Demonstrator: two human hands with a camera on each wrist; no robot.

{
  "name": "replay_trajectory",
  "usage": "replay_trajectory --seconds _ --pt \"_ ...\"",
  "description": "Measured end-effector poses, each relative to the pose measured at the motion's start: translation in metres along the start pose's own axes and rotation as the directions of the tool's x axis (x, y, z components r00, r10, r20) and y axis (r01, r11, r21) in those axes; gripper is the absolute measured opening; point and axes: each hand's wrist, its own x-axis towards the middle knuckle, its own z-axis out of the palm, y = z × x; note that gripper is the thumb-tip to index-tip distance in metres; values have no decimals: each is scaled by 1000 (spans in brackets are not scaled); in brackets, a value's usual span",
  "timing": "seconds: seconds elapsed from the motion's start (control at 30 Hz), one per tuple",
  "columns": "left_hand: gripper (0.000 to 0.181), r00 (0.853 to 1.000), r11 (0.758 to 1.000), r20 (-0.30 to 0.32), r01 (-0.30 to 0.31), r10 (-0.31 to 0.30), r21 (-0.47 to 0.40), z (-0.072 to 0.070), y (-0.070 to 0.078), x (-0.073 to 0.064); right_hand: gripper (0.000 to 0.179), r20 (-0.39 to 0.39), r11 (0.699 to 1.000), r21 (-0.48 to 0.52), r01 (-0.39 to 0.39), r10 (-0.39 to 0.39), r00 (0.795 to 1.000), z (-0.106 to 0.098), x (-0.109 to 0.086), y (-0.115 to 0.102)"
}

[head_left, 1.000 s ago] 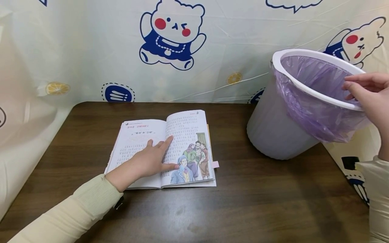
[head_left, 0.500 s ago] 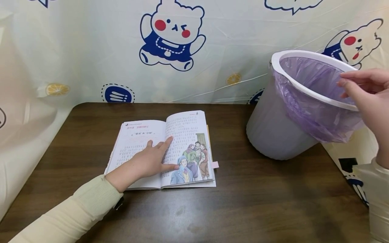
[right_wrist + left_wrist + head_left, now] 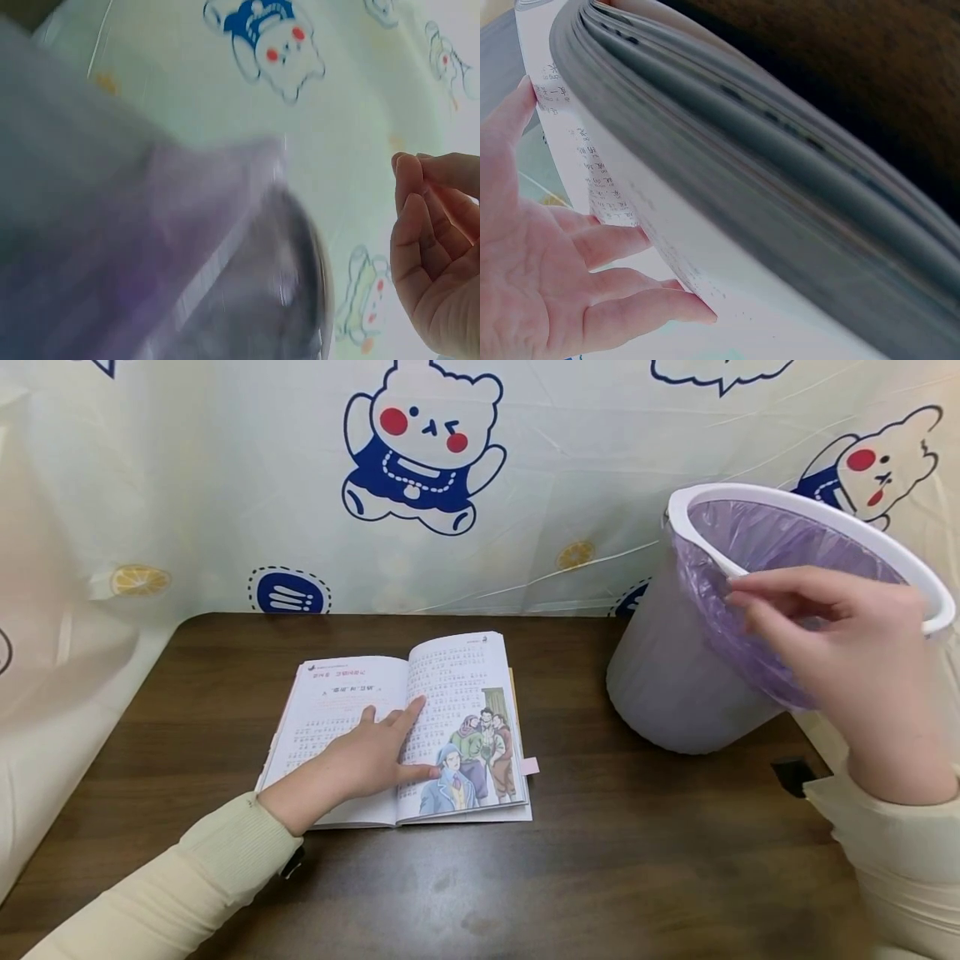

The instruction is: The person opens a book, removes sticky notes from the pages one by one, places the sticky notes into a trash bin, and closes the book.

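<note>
An open book (image 3: 465,668) with printed text and a coloured illustration lies on the brown table. My left hand (image 3: 363,756) rests on it with spread fingers across the left page and the middle fold. In the left wrist view the book (image 3: 727,225) shows its page edges close up, beside the fingers of the left hand (image 3: 562,270). My right hand (image 3: 847,643) is in front of the bin's near rim, fingers loosely bent, thumb near the index finger. Nothing shows between the fingers of the right hand (image 3: 442,240) in the right wrist view.
A grey bin (image 3: 675,677) with a white rim and a purple liner bag (image 3: 697,585) stands tilted-looking at the right of the table (image 3: 600,860). A pink tab (image 3: 531,766) sticks out of the book. A patterned cloth (image 3: 600,460) hangs behind and at the sides.
My right hand has moved left and slightly down, from the bin's right side to in front of its near rim. The left hand and the book have stayed still.
</note>
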Motion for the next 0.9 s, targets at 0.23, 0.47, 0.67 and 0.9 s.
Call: replay_trajectory --seconds 0.23,0.47,0.67,0.9 --pt "107 1000 1000 2 4 -4 -1 1 0 0 18 106 987 57 149 -154 982 40 -10 -5" --pt "107 1000 1000 -4 4 -4 3 2 -1 0 17 286 982 165 88 -133 949 85 -25 7" --pt "107 1000 1000 -7 3 -3 7 2 -1 1 12 560 973 196 -121 -10 829 122 -42 20" --pt "107 1000 1000 -7 9 -9 6 2 0 0 19 771 972 117 -205 42 636 160 -66 31"
